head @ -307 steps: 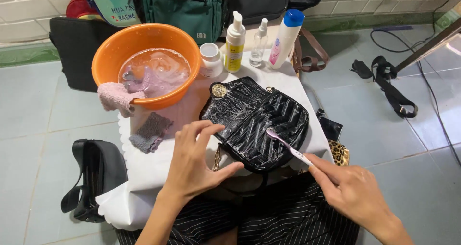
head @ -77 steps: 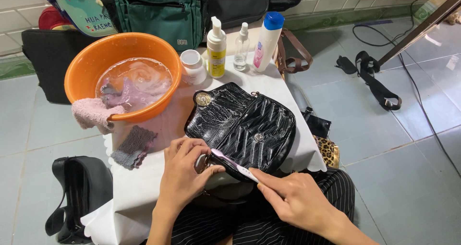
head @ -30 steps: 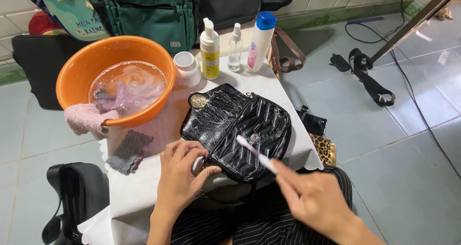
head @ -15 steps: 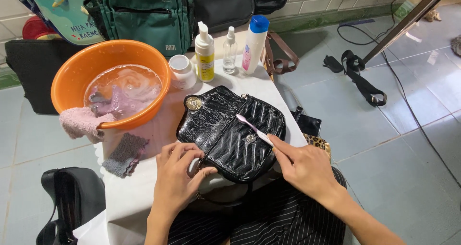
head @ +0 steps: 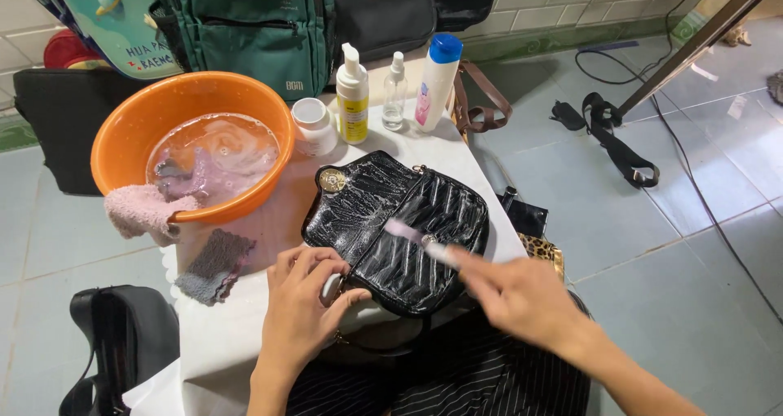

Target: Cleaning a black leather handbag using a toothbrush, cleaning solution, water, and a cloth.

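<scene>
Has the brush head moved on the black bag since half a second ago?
Yes. The brush head now lies near the middle of the bag flap, lower and further from the bottles than before. The right hand holds it.

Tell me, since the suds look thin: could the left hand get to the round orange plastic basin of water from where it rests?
Probably yes. The left hand rests on the black quilted handbag; only a grey cloth lies between it and the orange basin.
</scene>
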